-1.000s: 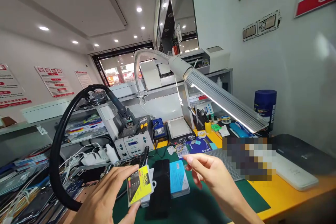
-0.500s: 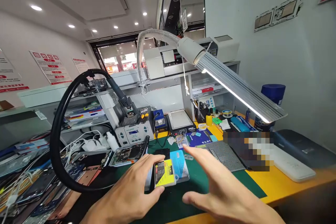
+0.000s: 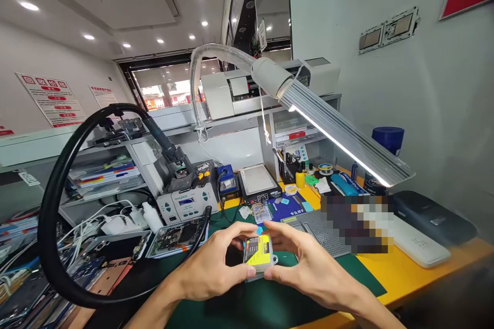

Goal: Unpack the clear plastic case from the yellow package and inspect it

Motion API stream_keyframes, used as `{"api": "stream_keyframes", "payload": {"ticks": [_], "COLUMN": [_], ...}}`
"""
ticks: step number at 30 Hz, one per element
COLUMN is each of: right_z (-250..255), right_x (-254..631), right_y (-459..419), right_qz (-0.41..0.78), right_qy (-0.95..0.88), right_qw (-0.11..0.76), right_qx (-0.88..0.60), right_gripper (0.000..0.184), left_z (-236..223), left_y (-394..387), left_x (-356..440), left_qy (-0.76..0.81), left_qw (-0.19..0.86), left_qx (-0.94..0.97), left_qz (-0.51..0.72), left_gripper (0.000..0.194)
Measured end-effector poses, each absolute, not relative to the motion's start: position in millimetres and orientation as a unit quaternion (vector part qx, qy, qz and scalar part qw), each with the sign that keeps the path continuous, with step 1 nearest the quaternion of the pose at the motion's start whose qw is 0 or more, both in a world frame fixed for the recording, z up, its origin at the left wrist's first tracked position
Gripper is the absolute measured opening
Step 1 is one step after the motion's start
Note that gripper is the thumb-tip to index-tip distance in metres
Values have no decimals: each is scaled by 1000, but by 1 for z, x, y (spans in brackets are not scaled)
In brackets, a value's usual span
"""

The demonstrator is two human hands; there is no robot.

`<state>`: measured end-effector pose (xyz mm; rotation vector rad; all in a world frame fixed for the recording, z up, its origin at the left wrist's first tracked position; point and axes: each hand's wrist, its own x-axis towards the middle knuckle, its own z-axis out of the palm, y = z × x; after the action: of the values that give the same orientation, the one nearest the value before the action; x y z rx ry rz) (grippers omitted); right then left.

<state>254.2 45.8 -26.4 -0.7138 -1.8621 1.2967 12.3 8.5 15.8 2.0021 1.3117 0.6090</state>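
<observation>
A white-walled room with ceiling lights stands behind a cluttered orange desk (image 3: 409,277), on which a green mat (image 3: 278,311) runs beneath the grip. The left hand (image 3: 210,264) and right hand (image 3: 312,264) curve around a small yellow-and-black box (image 3: 258,251), grasping it between them, thumbs at its near side and the other fingers bent round its far side; whether every finger touches it cannot be told. The box is above the mat, its printed label facing up and toward the camera, with a small clear loop on its right side by the right hand. Its long axis is unclear, as the fingers cover parts of its outline. To the left of the grip lie an opened device (image 3: 175,239) and the thick black hose (image 3: 57,205), which loops round toward the left forearm; a grey control station (image 3: 187,203) stands beyond. Past the fingertips are a blue sheet (image 3: 287,209) and a flat-topped heating plate (image 3: 258,182). A perforated grey mat (image 3: 334,239) lies just beyond the right hand, with a white slab (image 3: 419,247) farther right. The lamp (image 3: 339,131) slants overhead, beyond and right of the grip. Bare green shows on the near side, between the forearms, down to the desk's near edge.
</observation>
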Motion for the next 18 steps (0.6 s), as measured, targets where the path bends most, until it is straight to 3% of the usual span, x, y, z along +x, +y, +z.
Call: {"api": "stream_keyframes", "payload": {"ticks": [5, 9, 18], "right_z": [-32, -38, -37], "right_x": [249, 246, 215], "right_y": [51, 51, 21], "right_qz": [560, 576, 439], "right_qy": [-690, -666, -657], "right_qw": [388, 401, 488], "right_qx": [-246, -251, -370], "right_gripper": [74, 74, 54], "left_z": [14, 10, -17], "left_y": [13, 8, 2], "left_x": [10, 12, 29], "left_qy": [474, 467, 334], "left_qw": [377, 417, 620], "left_qx": [751, 709, 442], "left_qz": [262, 324, 555], "left_gripper": [60, 72, 68]}}
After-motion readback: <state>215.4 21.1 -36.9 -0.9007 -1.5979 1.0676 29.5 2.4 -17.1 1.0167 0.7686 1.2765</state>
